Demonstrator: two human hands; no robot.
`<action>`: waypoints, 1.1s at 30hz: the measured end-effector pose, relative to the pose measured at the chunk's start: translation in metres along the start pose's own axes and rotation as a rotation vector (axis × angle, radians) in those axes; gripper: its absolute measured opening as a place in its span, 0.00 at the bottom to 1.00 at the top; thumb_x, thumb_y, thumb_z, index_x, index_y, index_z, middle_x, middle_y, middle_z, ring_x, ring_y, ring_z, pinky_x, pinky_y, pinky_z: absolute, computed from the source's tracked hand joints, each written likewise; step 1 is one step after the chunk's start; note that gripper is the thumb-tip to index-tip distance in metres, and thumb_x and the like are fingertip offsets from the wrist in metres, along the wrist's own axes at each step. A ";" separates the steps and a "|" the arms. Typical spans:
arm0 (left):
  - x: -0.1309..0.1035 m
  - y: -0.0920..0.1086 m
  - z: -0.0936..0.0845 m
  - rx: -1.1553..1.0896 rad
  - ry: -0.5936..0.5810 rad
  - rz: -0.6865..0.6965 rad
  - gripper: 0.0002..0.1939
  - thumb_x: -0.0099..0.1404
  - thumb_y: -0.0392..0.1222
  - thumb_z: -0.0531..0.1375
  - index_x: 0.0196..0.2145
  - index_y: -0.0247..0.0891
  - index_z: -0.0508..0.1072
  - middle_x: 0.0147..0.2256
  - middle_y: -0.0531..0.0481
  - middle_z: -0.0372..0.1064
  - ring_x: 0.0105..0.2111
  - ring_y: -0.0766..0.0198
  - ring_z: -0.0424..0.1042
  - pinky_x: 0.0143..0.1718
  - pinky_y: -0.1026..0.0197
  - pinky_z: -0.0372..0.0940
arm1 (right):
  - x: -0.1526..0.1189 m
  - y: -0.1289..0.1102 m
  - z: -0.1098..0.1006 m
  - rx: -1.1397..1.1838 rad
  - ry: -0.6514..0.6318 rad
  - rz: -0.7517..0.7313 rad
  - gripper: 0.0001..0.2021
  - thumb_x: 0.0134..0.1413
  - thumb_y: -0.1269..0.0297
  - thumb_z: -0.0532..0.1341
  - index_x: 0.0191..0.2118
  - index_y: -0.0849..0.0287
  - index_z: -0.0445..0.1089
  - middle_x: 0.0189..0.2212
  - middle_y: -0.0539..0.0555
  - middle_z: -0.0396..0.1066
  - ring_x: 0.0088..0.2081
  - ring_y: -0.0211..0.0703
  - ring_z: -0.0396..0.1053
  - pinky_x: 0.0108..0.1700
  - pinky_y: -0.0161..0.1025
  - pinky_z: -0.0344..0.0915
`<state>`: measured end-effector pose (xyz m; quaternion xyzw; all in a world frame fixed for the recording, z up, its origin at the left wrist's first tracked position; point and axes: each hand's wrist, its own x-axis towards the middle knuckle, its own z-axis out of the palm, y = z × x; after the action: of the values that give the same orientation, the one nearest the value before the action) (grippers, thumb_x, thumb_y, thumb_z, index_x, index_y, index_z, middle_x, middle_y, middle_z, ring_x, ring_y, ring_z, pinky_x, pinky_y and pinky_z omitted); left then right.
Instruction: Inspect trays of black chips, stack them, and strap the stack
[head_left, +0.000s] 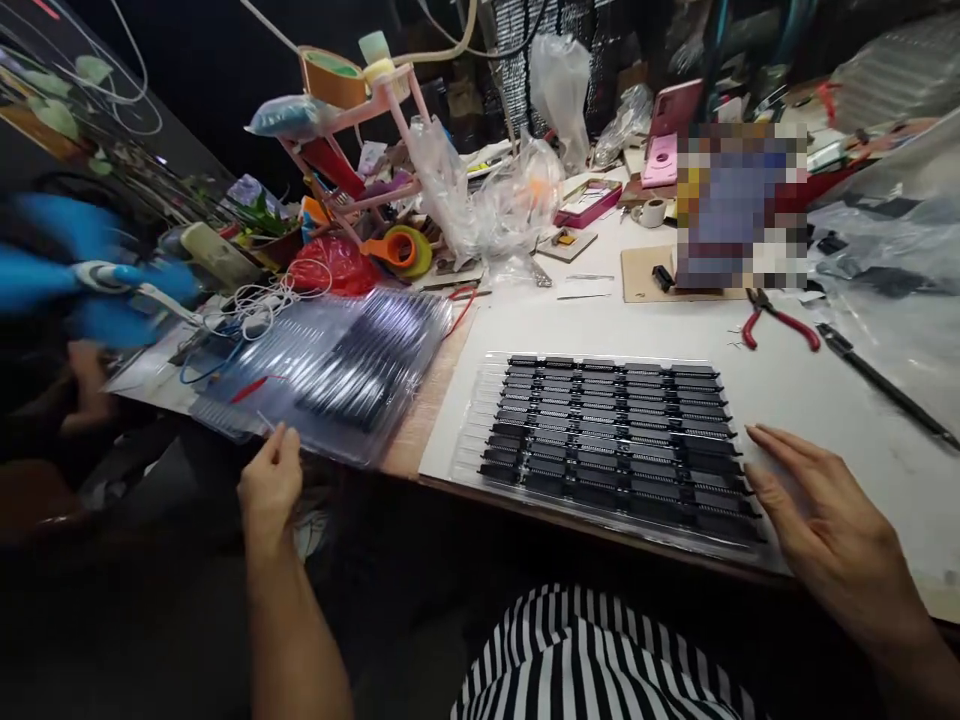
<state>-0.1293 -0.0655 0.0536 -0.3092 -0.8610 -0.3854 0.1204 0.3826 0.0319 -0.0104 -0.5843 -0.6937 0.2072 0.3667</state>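
Clear plastic tray (471,440) lies flat on the white sheet (525,325) at the desk's (416,425) front edge; black multi-pin components (600,440) sit in it in five columns, pins showing along their sides; the tray's left margin is bare plastic.

Right hand (832,510) at the tray's right edge, palm down, fingers extended and not clenched; fingertips right beside the end components, contact can't be confirmed; nothing seen in its grasp.

Left hand (271,485) off the desk's front edge, left of the tray, thumb and fingers pinched together; a thin pale sliver shows at the tips, can't tell if it is held; nearest thing is the stack of clear trays (330,370) at the desk's front left, shiny, dark contents partly visible; red-tipped lead (249,390) on top of it.

Right of the tray, further back: red-handled cutters (780,322), jaws pointing to the rear edge; long black tool (889,385) slanting toward the right edge; brown board (646,275) behind the tray with one black component (661,278) on it, area beside it pixelated; two thin metal tools (585,296) left of that board; pink rack (382,100) with tape rolls at rear left.
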 end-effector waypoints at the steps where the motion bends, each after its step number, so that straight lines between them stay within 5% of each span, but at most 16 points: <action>1: -0.004 0.001 -0.002 0.060 -0.005 -0.008 0.23 0.56 0.54 0.60 0.43 0.34 0.75 0.28 0.48 0.66 0.38 0.45 0.68 0.44 0.34 0.60 | -0.001 0.001 0.001 -0.008 -0.001 -0.003 0.20 0.59 0.51 0.52 0.57 0.42 0.61 0.54 0.53 0.63 0.54 0.55 0.62 0.50 0.55 0.65; 3: -0.015 0.016 -0.003 0.170 0.034 0.005 0.26 0.59 0.57 0.58 0.47 0.36 0.73 0.44 0.42 0.66 0.51 0.34 0.59 0.52 0.30 0.49 | -0.001 -0.001 0.003 -0.019 0.009 -0.015 0.21 0.59 0.50 0.52 0.56 0.44 0.63 0.52 0.54 0.64 0.53 0.58 0.63 0.52 0.58 0.62; 6: -0.036 0.063 0.008 0.156 0.014 0.269 0.27 0.66 0.56 0.49 0.56 0.36 0.65 0.56 0.41 0.57 0.56 0.41 0.56 0.57 0.40 0.51 | 0.000 -0.004 0.005 -0.047 0.017 -0.030 0.22 0.59 0.49 0.51 0.55 0.50 0.64 0.50 0.56 0.66 0.51 0.59 0.64 0.55 0.60 0.58; 9: -0.059 0.123 0.040 -0.017 -0.386 0.641 0.25 0.69 0.53 0.46 0.56 0.36 0.65 0.56 0.42 0.61 0.58 0.53 0.57 0.60 0.49 0.53 | 0.000 -0.003 0.007 -0.065 0.032 -0.060 0.21 0.60 0.50 0.50 0.53 0.53 0.65 0.47 0.56 0.68 0.50 0.56 0.65 0.54 0.58 0.58; 12: -0.078 0.172 0.088 0.050 -0.839 0.920 0.29 0.69 0.56 0.44 0.62 0.39 0.55 0.64 0.45 0.48 0.65 0.54 0.40 0.63 0.46 0.43 | -0.002 0.001 0.008 -0.063 0.059 -0.107 0.19 0.61 0.52 0.51 0.53 0.54 0.65 0.47 0.56 0.69 0.49 0.54 0.65 0.53 0.56 0.59; 14: -0.086 0.191 0.119 0.135 -0.949 0.993 0.34 0.67 0.60 0.43 0.65 0.39 0.47 0.66 0.45 0.37 0.66 0.53 0.31 0.63 0.44 0.37 | -0.003 0.003 0.008 -0.037 0.074 -0.122 0.17 0.62 0.55 0.52 0.52 0.54 0.65 0.46 0.56 0.70 0.48 0.52 0.66 0.53 0.54 0.59; 19: -0.091 0.197 0.159 0.265 -1.051 0.996 0.40 0.62 0.67 0.43 0.66 0.45 0.41 0.67 0.44 0.25 0.65 0.45 0.24 0.61 0.39 0.35 | -0.004 0.004 0.007 0.040 0.108 -0.114 0.14 0.62 0.60 0.53 0.51 0.55 0.66 0.45 0.55 0.70 0.47 0.48 0.66 0.51 0.49 0.62; 26: -0.104 0.211 0.154 0.277 -0.997 1.070 0.39 0.63 0.67 0.41 0.65 0.47 0.39 0.67 0.47 0.24 0.65 0.47 0.23 0.61 0.39 0.31 | -0.001 0.002 0.005 0.077 0.114 -0.129 0.14 0.62 0.64 0.54 0.52 0.56 0.65 0.46 0.56 0.70 0.47 0.47 0.66 0.50 0.48 0.62; 33: -0.101 0.222 0.157 0.179 -1.105 1.042 0.33 0.66 0.63 0.41 0.65 0.51 0.43 0.67 0.50 0.29 0.65 0.49 0.29 0.61 0.38 0.32 | -0.003 0.003 0.003 0.095 0.124 -0.106 0.13 0.62 0.65 0.54 0.51 0.57 0.66 0.45 0.56 0.70 0.47 0.47 0.66 0.50 0.48 0.62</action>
<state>0.0937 0.1192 0.0339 -0.8123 -0.5669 0.0034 -0.1371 0.3820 0.0302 -0.0152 -0.5405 -0.6889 0.1836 0.4468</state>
